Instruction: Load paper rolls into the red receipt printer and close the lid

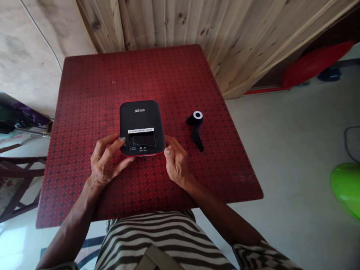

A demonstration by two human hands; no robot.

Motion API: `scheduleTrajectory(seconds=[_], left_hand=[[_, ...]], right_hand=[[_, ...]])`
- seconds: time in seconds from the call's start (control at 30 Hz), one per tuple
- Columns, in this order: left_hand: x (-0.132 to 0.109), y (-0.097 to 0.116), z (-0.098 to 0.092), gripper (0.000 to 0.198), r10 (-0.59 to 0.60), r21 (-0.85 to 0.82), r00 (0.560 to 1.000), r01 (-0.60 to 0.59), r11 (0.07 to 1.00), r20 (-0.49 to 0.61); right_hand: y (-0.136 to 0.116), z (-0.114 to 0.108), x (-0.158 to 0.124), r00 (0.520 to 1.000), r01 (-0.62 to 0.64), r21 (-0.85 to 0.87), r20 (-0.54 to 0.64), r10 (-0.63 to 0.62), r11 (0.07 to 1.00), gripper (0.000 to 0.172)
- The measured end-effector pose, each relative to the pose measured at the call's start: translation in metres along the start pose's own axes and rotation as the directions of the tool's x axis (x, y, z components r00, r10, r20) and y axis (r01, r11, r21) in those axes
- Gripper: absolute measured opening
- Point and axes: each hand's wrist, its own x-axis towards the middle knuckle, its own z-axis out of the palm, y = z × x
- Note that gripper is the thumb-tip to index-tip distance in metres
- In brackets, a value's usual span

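Note:
A black box-shaped device (pixel 141 119) with white lettering and a warning label lies flat on the red patterned table (pixel 92 93). My left hand (pixel 106 162) holds its near left corner, thumb and fingers curled onto the top edge. My right hand (pixel 176 161) presses against its near right corner, thumb up beside the edge and fingers curled. To the right of the device lies a small black tool with a silver ring at its head (pixel 196 128), apart from both hands.
The table stands against a wooden plank wall (pixel 174 22). A dark chair (pixel 14 180) is at the left. On the floor to the right are a green object (pixel 347 187) and a red object (pixel 315 63).

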Motion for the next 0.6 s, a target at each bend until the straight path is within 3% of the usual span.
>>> scheduleTrajectory(seconds=[0.4, 0.6], left_hand=[[0.009, -0.004, -0.008, 0.056, -0.051, -0.117, 0.998, 0.055, 0.992, 0.038], [0.01, -0.007, -0.002, 0.052, -0.092, -0.21, 0.995, 0.1, 0.973, 0.049]], right_hand=[[0.002, 0.0, 0.004, 1.0, 0.005, 0.012, -0.003, -0.005, 1.0, 0.054], [0.003, 0.001, 0.002, 1.0, 0.0, 0.026, 0.005, 0.0, 1.0, 0.054]])
